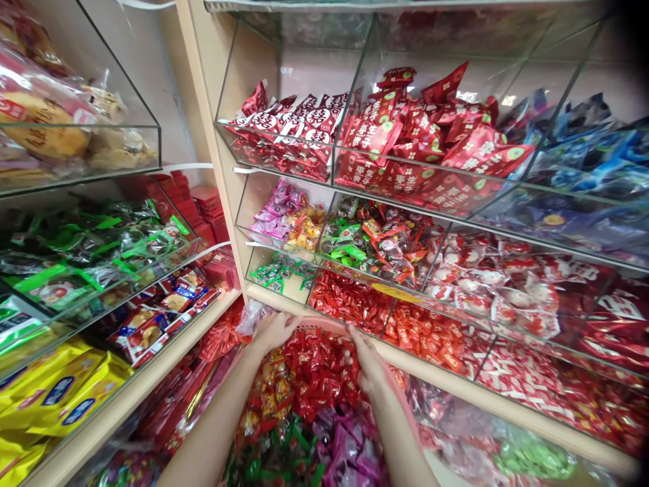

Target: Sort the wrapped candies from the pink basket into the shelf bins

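Observation:
A pink basket [324, 323] with a perforated rim stands below me, its far edge against the shelf front. My left hand [274, 331] grips the rim at the far left, fingers curled over it. On the far right side, my right hand [366, 355] is closed around the same rim. Inside lie red-wrapped candies [322, 372], gold-wrapped candies [274, 389], purple packets [347, 446] and green-and-dark packets [278, 450]. The basket's near side is out of the frame.
Clear-fronted bins ahead hold red candies [349, 301], green packets [347, 243] and larger red bags [405, 142]. A wooden shelf edge [441, 379] runs right of the basket. Yellow packs [61, 399] fill a bin at left. Bagged goods [532, 456] lie below the right shelf.

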